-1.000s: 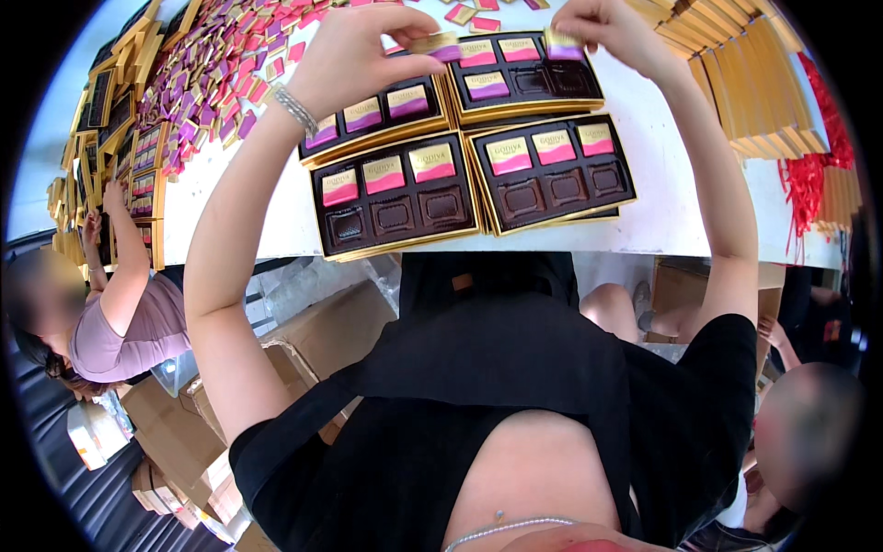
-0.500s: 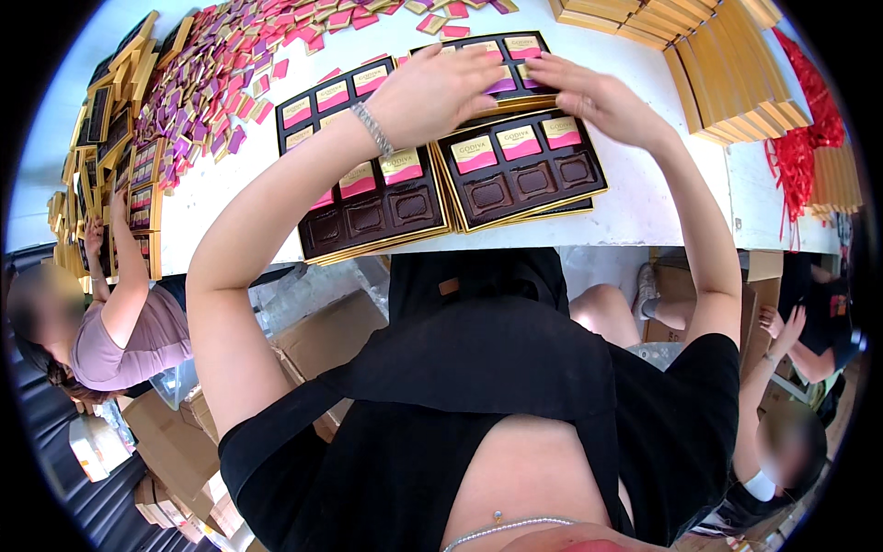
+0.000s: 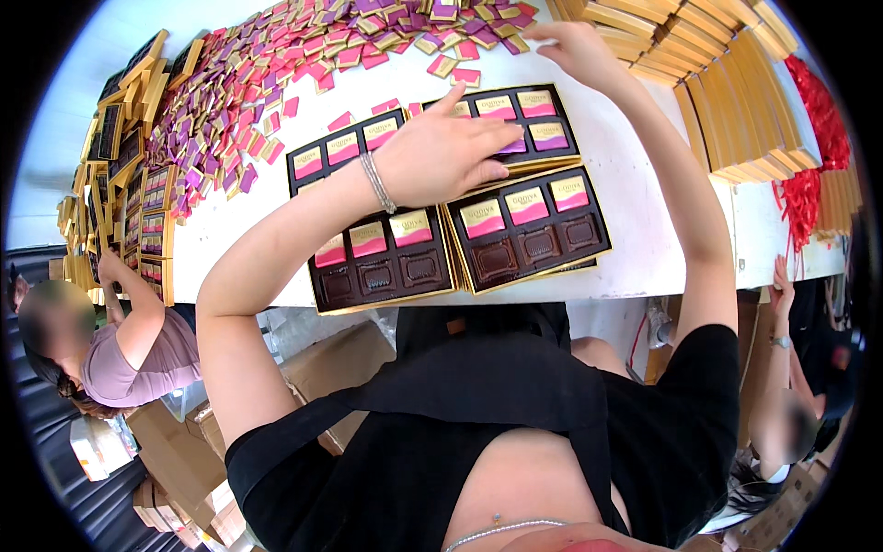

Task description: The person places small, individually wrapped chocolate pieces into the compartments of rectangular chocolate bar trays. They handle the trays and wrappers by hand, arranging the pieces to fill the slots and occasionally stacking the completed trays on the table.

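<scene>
Spreading the left hand (image 3: 432,161) palm down at 12 o'clock, over the far-right box (image 3: 567,129) of a four-box cluster, fingers loose and apart with no grip visible; cannot tell whether touching the wrapped pieces below. Wearing a silver bracelet (image 3: 375,179) on that wrist. Extending the right hand (image 3: 584,60) at 1 o'clock, fingers partly bent beside the edge of a chocolate heap (image 3: 267,83); cannot tell whether grasping a piece.

Reading the cluster as its own clock: showing at 1, in the far-right box, pink-and-gold pieces along the far row and purple-and-gold ones in the near row, partly covered by the left hand. Showing at 4, in the near-right box (image 3: 540,244), three pink-and-gold pieces in the far row and three bare brown wells in the near row. Repeating that pattern at 8, in the near-left box (image 3: 376,276). Partly hidden at 10 by the left forearm: the far-left box (image 3: 291,175), pink-and-gold pieces along the far row.

Spilling from 12 round to 10 o'clock across the white desk (image 3: 635,239): the heap, in pink, purple and gold. Standing at 2 o'clock: stacked gold boxes (image 3: 745,120), with red ribbons (image 3: 814,101) just beyond. Working at 8 o'clock: another person (image 3: 138,368) in a mauve top.
</scene>
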Action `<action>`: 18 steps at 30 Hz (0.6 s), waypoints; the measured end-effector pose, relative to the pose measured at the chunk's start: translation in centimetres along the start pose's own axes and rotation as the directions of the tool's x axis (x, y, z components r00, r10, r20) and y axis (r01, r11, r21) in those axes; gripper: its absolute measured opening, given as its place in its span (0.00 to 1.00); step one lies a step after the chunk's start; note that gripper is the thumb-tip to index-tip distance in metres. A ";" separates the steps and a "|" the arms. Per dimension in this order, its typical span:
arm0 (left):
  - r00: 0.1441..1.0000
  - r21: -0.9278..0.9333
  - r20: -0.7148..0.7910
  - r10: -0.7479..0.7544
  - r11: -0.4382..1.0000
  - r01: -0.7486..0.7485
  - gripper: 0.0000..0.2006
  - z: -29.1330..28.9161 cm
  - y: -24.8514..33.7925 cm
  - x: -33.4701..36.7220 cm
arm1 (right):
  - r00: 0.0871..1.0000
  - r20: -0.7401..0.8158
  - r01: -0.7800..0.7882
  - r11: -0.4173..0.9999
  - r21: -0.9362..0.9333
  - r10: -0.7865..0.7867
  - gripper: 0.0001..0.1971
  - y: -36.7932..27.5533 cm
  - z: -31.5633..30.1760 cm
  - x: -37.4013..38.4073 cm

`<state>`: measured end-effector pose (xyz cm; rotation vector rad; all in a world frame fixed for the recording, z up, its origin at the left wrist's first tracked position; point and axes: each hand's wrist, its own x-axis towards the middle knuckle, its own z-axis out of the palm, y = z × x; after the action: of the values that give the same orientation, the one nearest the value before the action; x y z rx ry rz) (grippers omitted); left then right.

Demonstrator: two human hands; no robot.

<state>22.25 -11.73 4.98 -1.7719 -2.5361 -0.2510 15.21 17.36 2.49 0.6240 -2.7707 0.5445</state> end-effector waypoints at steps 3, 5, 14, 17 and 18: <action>0.985 -0.099 -0.049 -0.165 0.982 0.159 0.22 -0.9 -5.9 4.4 | 0.991 -0.087 0.096 0.995 -0.036 -0.099 0.22 5.1 5.1 4.9; 0.947 -0.123 -0.122 -0.296 0.952 0.282 0.21 -0.8 -12.1 7.4 | 1.000 0.006 -0.004 1.000 -0.023 0.004 0.24 4.4 5.8 6.7; 0.995 0.138 -0.098 -0.030 0.989 0.043 0.17 6.2 -20.5 15.1 | 0.997 0.004 -0.071 0.995 0.075 0.071 0.16 2.5 2.2 2.0; 0.963 0.033 -0.159 -0.216 0.974 0.224 0.14 3.8 -19.0 13.9 | 0.954 0.178 -0.299 0.773 0.560 0.240 0.13 -0.5 -1.4 0.4; 0.940 -0.131 -0.186 -0.287 0.955 0.266 0.13 2.8 -18.9 13.8 | 0.953 0.163 -0.302 0.744 0.596 0.256 0.14 -1.7 -2.4 -0.4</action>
<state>-0.09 -4.86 1.77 -1.3283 -2.6547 -0.5530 16.74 17.08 5.06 0.3318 -2.7362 1.5672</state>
